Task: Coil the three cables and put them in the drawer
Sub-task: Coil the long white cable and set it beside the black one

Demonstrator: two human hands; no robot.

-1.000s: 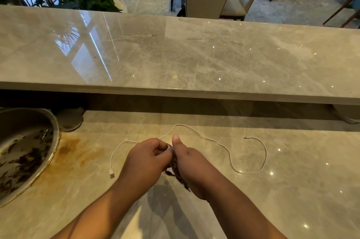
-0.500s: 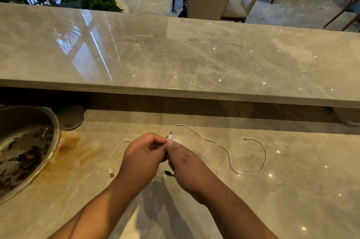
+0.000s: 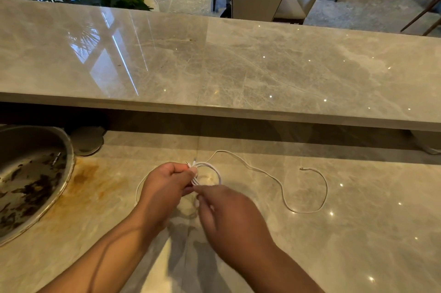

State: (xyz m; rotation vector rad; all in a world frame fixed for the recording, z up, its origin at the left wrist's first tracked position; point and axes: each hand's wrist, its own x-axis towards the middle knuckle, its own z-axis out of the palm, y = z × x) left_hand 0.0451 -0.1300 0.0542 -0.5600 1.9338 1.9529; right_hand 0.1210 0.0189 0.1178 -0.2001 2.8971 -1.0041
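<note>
The left hand (image 3: pixel 167 187) is closed tight around a small bunch of loops (image 3: pixel 218 173) made from the white cable (image 3: pixel 305 212). Little metal plug tips (image 3: pixel 191 163) poke out above its fingers. The right hand (image 3: pixel 229 211) is close beside it, with its fingertips right at the loops. It is too blurry, so I cannot tell if it is pinching the cable or only touching it.

The rest of the cable lies on the near counter (image 3: pixel 358 233). It runs off to the right in a big lazy curve, and its free end (image 3: pixel 302 169) sits well apart from the hands. A metal sink (image 3: pixel 69 161) is set into the counter at the far left. I see no drawer.

I think this cable is very light, thin and floppy. It looks smooth, so it will slide easily on the shiny stone. It also looks a bit springy, so the loops may pop open if the grip goes loose. The best place to hold is where all the loops cross, just like the left hand does. The other hand should take the loose part close to the bunch, not far out at the end
</note>
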